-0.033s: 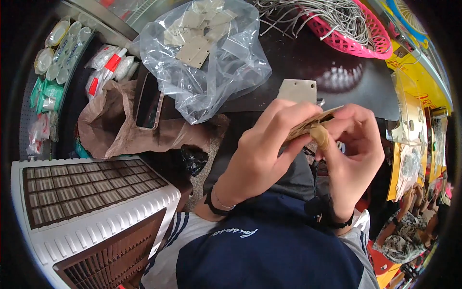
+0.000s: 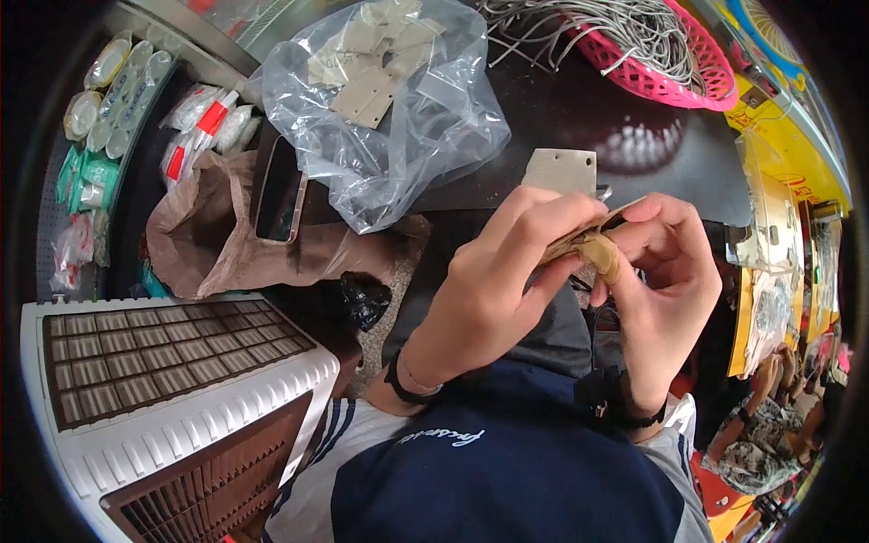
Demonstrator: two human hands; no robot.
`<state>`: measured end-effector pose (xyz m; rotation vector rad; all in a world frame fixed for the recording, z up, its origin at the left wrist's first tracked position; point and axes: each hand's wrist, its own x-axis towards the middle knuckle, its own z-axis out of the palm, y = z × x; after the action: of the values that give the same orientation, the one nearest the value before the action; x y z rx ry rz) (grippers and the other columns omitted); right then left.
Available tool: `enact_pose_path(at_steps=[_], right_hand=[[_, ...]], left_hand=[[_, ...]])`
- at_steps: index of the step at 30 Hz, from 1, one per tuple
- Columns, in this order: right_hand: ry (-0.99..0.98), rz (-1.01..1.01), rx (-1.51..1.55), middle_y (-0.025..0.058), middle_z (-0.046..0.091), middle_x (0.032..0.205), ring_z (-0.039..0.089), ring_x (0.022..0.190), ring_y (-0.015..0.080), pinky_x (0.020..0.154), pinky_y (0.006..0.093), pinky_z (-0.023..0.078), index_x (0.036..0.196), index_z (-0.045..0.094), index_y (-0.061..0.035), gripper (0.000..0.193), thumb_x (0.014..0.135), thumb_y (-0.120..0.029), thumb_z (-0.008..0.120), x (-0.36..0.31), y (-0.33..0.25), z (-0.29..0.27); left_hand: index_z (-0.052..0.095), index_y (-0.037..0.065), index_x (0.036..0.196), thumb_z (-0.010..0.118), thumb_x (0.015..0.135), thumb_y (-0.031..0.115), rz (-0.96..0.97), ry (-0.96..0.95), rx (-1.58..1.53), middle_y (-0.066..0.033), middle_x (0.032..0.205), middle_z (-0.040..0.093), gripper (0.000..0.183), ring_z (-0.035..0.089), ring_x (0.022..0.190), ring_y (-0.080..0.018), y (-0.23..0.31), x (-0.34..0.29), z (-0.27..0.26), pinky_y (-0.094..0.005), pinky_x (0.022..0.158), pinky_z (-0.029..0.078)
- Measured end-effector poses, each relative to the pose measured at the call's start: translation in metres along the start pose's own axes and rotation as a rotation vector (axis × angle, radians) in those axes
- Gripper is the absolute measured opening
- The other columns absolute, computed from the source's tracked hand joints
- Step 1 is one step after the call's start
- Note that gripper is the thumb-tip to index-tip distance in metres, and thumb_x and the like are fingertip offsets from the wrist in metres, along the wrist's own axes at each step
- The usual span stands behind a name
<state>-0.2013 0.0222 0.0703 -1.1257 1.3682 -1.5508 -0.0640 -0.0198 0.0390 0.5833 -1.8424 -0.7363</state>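
The left hand (image 2: 493, 285) pinches the thin brown piece (image 2: 568, 241) between thumb and fingers; the right hand (image 2: 665, 262) grips its right end, its thumb wearing a tan cover (image 2: 599, 255). The piece is near the front edge of the surface (image 2: 543, 104). A plate (image 2: 563, 170) lies just beyond the left hand, between the clear bag (image 2: 453, 136) and the pink basket (image 2: 654, 87).

The worktop (image 2: 543, 109) is black and glossy, with reflections near the basket. On it I note a clear plastic bag (image 2: 425, 149) containing beige plates (image 2: 367, 100), a pink basket (image 2: 722, 89) of grey cables (image 2: 647, 36), and a separate plate with holes (image 2: 561, 168) near the front edge.
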Motion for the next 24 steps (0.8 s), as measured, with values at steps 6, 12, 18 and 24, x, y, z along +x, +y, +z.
enact_pose_path(at_steps=[6,12,18,24], right_hand=[[-0.172,0.115,0.148,0.0116,0.065,0.08,0.062,0.062,0.0118,0.05,0.0201,0.048,0.103,0.052,0.0071,0.021,0.083,0.009,0.059,0.002,0.002,-0.013],[-0.298,0.207,0.199,0.0131,0.066,0.081,0.064,0.062,0.015,0.048,0.0234,0.052,0.101,0.053,0.0083,0.019,0.083,0.009,0.057,0.002,0.005,-0.019],[-0.258,0.087,0.272,0.0115,0.066,0.079,0.065,0.064,0.0155,0.054,0.022,0.051,0.108,0.049,0.0072,0.027,0.082,0.008,0.059,-0.001,0.009,-0.015],[-0.277,0.055,0.166,0.0095,0.067,0.081,0.065,0.064,0.0136,0.06,0.0206,0.049,0.111,0.051,0.0053,0.03,0.082,0.011,0.056,0.001,0.011,-0.018]], left_hand=[[0.052,0.002,0.106,0.07,0.072,-0.01,0.138,-0.035,0.014,-0.0152,0.095,0.059,0.04,0.061,0.082,-0.0252,-0.009,0.001,-0.005,-0.0309,0.068,0.05],[0.056,0.009,0.104,0.065,0.072,-0.007,0.14,-0.102,0.077,-0.0127,0.102,0.05,0.037,0.06,0.085,-0.0251,-0.006,0.001,-0.012,-0.0319,0.072,0.051],[0.057,0.016,0.104,0.061,0.075,-0.003,0.113,-0.13,0.128,-0.0104,0.112,0.043,0.035,0.06,0.092,-0.0254,-0.007,0.0,-0.012,-0.0318,0.075,0.053],[0.057,0.017,0.103,0.061,0.075,-0.003,0.095,-0.122,0.114,-0.0103,0.112,0.043,0.035,0.059,0.093,-0.0252,-0.008,0.0,-0.012,-0.0325,0.075,0.053]])
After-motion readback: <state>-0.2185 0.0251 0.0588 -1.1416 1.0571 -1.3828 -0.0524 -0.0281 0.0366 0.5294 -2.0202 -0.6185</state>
